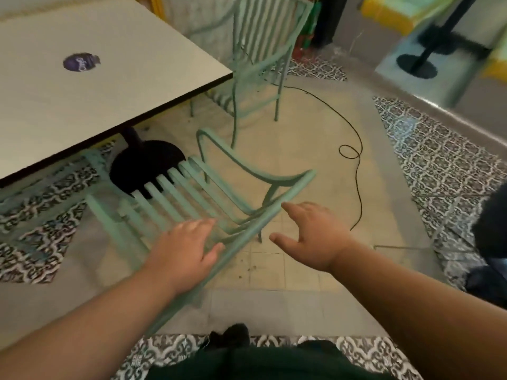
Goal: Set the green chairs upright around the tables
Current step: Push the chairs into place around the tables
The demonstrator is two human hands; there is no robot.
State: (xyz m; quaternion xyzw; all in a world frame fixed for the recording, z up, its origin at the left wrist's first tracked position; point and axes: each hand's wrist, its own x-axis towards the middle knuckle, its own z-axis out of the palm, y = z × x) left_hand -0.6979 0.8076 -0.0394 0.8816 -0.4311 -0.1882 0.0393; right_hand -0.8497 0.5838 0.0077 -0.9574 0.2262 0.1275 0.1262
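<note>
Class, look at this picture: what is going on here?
A person reaches both hands toward a green slatted chair that leans beside the white table. The left hand, fingers straight, seems to touch its frame; the right hand hovers open beside it, holding nothing. A second green chair already stands upright at the table's far corner.

Café or restaurant dining area: 1 pedestal table (109, 86) with a round sticker (81, 62), slatted green metal chairs (260, 50), patterned floor tiles (444, 165), and a second pedestal base (417, 65) beyond.
</note>
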